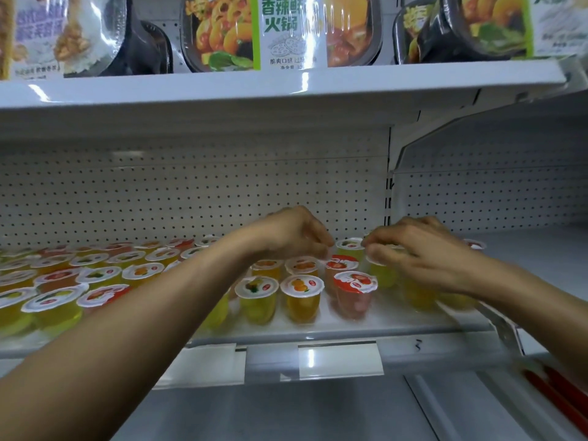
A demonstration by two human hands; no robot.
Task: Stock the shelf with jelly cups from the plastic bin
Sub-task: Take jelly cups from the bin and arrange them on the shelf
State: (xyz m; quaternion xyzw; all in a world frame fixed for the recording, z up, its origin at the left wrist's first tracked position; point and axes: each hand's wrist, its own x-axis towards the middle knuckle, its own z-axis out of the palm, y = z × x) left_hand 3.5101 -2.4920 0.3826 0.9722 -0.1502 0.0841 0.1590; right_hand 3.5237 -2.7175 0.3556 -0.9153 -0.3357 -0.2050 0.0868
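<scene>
Jelly cups (300, 292) fill the shelf (350, 326) up to its front edge; free room remains at the right. Left hand (292, 232) and right hand (420, 249) curl over back-row cups, grip unclear from blur.

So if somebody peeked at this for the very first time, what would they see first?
Probably the two bare arms reaching in, with the left hand and the right hand close together at the back rows of the shelf. Next come the jelly cups, rows of yellow, orange and red ones filling the shelf from the left edge to the hands. Above sit big hot pot meal boxes with bright food pictures.
</scene>
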